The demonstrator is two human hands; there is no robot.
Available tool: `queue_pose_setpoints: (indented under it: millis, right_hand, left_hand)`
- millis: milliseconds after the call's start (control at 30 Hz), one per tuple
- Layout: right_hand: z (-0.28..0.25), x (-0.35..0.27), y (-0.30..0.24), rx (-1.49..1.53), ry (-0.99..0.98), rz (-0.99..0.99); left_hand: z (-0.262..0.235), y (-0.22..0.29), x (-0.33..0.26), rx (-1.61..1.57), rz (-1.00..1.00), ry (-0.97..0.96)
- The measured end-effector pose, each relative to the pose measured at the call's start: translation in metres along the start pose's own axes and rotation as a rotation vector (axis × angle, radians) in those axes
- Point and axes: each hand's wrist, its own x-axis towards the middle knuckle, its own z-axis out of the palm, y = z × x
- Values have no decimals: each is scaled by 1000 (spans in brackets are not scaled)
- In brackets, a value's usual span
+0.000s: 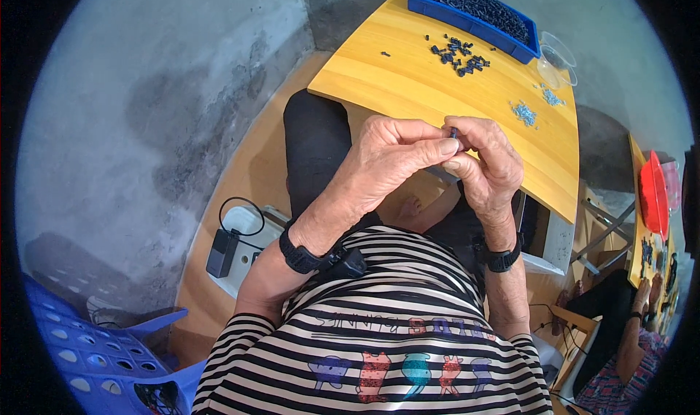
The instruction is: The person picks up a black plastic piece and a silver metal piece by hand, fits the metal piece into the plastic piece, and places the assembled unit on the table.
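Observation:
My left hand point(390, 156) and my right hand point(487, 160) meet in front of my chest, just above the near edge of a yellow wooden table point(408, 87). Both pinch a small black part point(453, 132) between thumbs and fingertips. The part is mostly hidden by my fingers. Each wrist wears a black band. A loose pile of small black parts point(459, 54) lies on the table beyond my hands. A little heap of small silvery pieces point(523, 113) lies to its right.
A blue tray point(474, 10) full of black parts stands at the table's far edge, with a clear plastic cup point(558, 59) beside it. A blue perforated crate point(87, 349) is at lower left. A white power strip with a black adapter point(226, 247) lies on the floor. Another person sits at a second table with a red container point(652, 192) at right.

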Motion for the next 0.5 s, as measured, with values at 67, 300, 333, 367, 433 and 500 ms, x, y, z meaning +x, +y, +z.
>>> queue_pose_setpoints:
  millis: [67,300,333,367,433,500]
  right_hand:
    - [-1,1,-1,-18,-2,-27]
    - [-2,3,-7,-55,40,-93]
    - [-2,2,-7,-54,39,-94]
    - [-2,2,-7,-48,48,-99]
    - [-3,2,-7,-43,56,-103]
    - [-3,1,-6,-1,62,-66]
  left_hand:
    - [1,1,0,23,7,8]
    - [4,13,-4,178,19,12]
    - [4,13,-4,177,19,13]
    - [3,13,-4,199,30,-2]
    - [3,12,-3,220,40,-17]
    - [4,7,-3,99,70,-20]
